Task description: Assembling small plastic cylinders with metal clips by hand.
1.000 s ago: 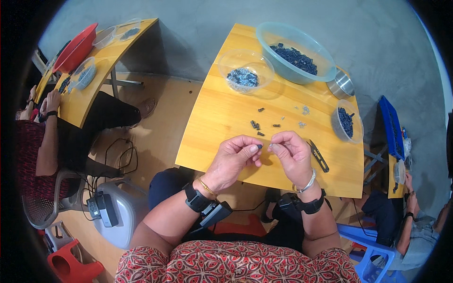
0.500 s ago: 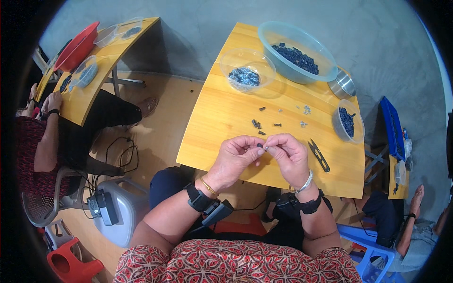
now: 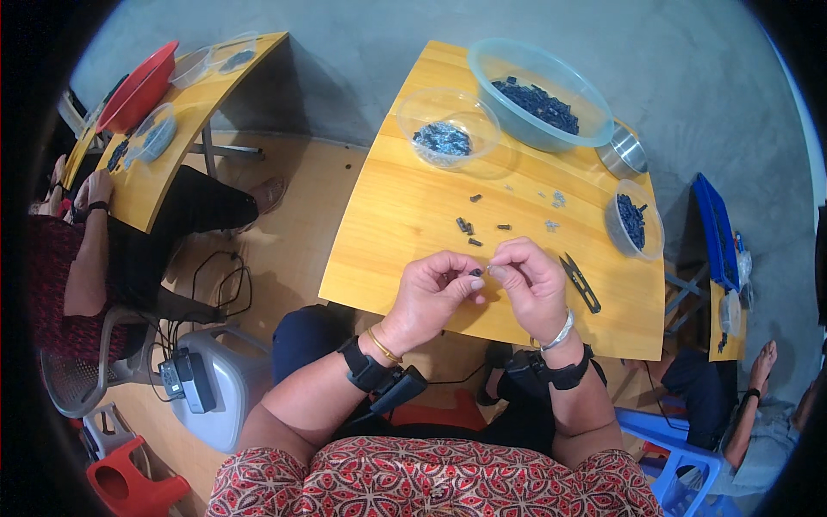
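Over the near part of the wooden table (image 3: 379, 258), my left hand (image 3: 433, 289) pinches a small black plastic piece (image 3: 475, 273) between thumb and forefinger. Just to its right, my right hand (image 3: 527, 284) is closed in a pinch; whatever sits at its fingertips is too small to make out. A narrow gap parts the two hands. Beyond them lie several loose black pieces (image 3: 465, 226) and little silvery metal parts (image 3: 558, 200). Black thread snips (image 3: 581, 284) rest right of my right hand, blades pointing away from me.
At the back stand a big pale-blue basin (image 3: 594, 138) of black pieces, a clear bowl (image 3: 405, 108) with shiny parts and a metal bowl (image 3: 633, 159). A clear tub (image 3: 616, 237) of black pieces is at the right edge. People sit at tables on both sides.
My fingertips have drawn slightly apart, with the right hand shifting a little right. The black piece stays in my left fingers.
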The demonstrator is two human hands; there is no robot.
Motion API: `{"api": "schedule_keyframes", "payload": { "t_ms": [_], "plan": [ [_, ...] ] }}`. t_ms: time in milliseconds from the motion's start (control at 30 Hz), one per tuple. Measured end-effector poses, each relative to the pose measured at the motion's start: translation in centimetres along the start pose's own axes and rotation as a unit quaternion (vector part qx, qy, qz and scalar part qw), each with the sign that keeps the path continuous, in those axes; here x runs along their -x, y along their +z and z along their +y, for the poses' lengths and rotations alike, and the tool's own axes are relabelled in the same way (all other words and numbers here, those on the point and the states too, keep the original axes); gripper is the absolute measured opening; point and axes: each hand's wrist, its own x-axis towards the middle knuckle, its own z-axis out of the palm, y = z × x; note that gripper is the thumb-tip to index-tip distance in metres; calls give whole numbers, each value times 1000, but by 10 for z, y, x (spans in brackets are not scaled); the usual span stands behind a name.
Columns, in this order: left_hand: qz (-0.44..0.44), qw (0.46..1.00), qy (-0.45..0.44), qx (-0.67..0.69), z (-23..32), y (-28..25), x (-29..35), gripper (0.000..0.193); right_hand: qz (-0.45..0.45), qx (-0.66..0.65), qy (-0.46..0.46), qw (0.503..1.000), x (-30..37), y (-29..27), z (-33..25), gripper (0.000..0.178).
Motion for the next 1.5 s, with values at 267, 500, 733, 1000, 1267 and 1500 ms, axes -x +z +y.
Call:
{"api": "schedule_keyframes", "payload": {
  "t_ms": [267,500,733,1000,1267,1500],
  "plan": [
    [-4,1000,19,-17,-2,1,1,12,-19,96,-56,994,-4,-1,-9,9],
    [3,998,28,-51,-3,2,2,9,-57,131,-68,987,-4,-3,-17,9],
    [-7,995,37,-87,-4,2,3,8,-54,109,-71,990,-1,-2,-14,10],
    [3,999,17,-33,-1,0,2,10,-63,217,-49,973,-2,-11,-27,29],
    [10,1000,8,-18,4,4,2,7,-128,307,-118,936,2,-5,-20,45],
    [20,999,-19,-18,4,1,2,7,-120,380,-114,910,10,7,-23,49]
  ]
}}
